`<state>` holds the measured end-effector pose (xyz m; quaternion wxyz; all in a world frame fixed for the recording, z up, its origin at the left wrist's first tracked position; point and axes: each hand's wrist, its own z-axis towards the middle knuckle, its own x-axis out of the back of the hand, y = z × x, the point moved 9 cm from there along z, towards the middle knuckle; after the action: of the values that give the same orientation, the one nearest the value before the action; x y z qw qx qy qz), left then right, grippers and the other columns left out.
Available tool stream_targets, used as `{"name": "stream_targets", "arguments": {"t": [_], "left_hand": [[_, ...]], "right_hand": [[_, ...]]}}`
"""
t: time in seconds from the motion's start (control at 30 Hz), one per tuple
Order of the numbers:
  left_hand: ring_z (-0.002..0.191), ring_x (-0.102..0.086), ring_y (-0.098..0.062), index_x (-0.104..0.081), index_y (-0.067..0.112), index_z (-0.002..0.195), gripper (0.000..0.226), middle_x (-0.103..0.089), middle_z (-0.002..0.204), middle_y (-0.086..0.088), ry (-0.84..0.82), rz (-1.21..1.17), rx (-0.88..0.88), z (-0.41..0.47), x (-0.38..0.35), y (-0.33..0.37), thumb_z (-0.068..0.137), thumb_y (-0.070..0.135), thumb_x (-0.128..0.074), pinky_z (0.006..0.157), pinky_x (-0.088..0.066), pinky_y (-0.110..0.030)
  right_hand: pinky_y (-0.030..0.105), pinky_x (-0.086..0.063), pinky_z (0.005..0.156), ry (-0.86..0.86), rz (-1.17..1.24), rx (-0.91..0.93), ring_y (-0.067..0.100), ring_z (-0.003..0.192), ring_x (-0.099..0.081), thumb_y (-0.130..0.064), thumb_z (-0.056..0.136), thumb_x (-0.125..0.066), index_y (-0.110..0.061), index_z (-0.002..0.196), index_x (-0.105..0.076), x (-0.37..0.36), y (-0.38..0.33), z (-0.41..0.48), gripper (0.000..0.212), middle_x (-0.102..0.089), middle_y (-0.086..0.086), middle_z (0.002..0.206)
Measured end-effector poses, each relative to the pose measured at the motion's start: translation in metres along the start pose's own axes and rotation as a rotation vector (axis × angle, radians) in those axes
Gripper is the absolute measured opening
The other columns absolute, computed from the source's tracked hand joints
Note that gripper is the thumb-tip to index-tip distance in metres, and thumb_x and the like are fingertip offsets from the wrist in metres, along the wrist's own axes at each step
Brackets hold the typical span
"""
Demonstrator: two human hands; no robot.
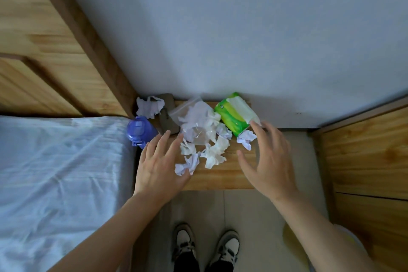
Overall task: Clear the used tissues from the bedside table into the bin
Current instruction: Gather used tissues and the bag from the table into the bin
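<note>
1. Head view: the crumpled white used tissues (205, 148) lie in a loose pile on the small wooden bedside surface (220, 180), between the two hands.
2. The left hand (159, 165) hovers with fingers straight and spread, holding nothing. The pile lies at its 1 o'clock, with the nearest wad just beside its thumb.
3. The right hand (267, 161) is also spread wide and empty. The pile lies at its 9 o'clock, and one wad sits just beside its fingers, below the green plastic tissue pack (231, 115).
4. The pile runs roughly from 7 to 1 o'clock. The left hand looks nearer, so closing inward from both sides seems the likely next move.
5. A stray white tissue wad (150, 106) sits at 10 o'clock, behind the blue plastic bottle (140, 130) and well apart from both hands. I cannot tell where the bin is.
</note>
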<state>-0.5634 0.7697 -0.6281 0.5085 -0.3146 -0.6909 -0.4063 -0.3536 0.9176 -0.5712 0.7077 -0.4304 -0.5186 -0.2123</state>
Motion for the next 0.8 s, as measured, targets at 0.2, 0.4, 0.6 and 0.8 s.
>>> {"name": "stream_targets", "arguments": {"t": [0.2,0.4,0.6,0.8], "left_hand": [[0.139,-0.034,-0.025,-0.037,0.026,0.149,0.085,-0.041,0.15,-0.002,0.013,-0.037,-0.014,0.006,-0.048,-0.003,0.075,0.05,-0.073,0.114,-0.036,-0.045],[0.136,-0.038,-0.026,-0.035,0.02,0.147,0.073,-0.041,0.148,-0.005,-0.103,-0.103,0.009,-0.005,-0.113,0.007,0.082,0.034,-0.064,0.113,-0.035,-0.042],[0.129,-0.043,-0.029,-0.041,0.023,0.14,0.063,-0.045,0.142,-0.009,-0.126,-0.024,0.053,-0.016,-0.148,0.007,0.083,0.026,-0.067,0.103,-0.045,-0.043],[0.127,-0.046,-0.03,-0.041,0.026,0.143,0.059,-0.047,0.141,-0.011,-0.095,-0.019,0.047,-0.006,-0.161,0.006,0.089,0.021,-0.063,0.101,-0.045,-0.047]], "right_hand": [[0.048,-0.044,0.106,-0.047,0.046,0.04,0.028,0.132,-0.047,-0.052,0.085,-0.059,-0.021,0.144,-0.048,-0.071,0.001,-0.001,0.067,-0.048,0.008,0.142],[0.044,-0.044,0.107,-0.166,0.042,0.096,0.023,0.135,-0.044,-0.056,0.086,-0.059,-0.021,0.145,-0.045,-0.135,0.009,-0.01,0.071,-0.05,0.005,0.143],[0.046,-0.051,0.093,-0.166,0.033,0.116,0.026,0.117,-0.054,-0.045,0.085,-0.068,-0.013,0.134,-0.055,-0.168,0.019,-0.021,0.06,-0.057,0.009,0.125],[0.045,-0.052,0.091,-0.183,-0.017,0.153,0.026,0.121,-0.054,-0.046,0.084,-0.072,-0.021,0.143,-0.052,-0.195,0.018,-0.023,0.067,-0.054,0.009,0.133]]}}
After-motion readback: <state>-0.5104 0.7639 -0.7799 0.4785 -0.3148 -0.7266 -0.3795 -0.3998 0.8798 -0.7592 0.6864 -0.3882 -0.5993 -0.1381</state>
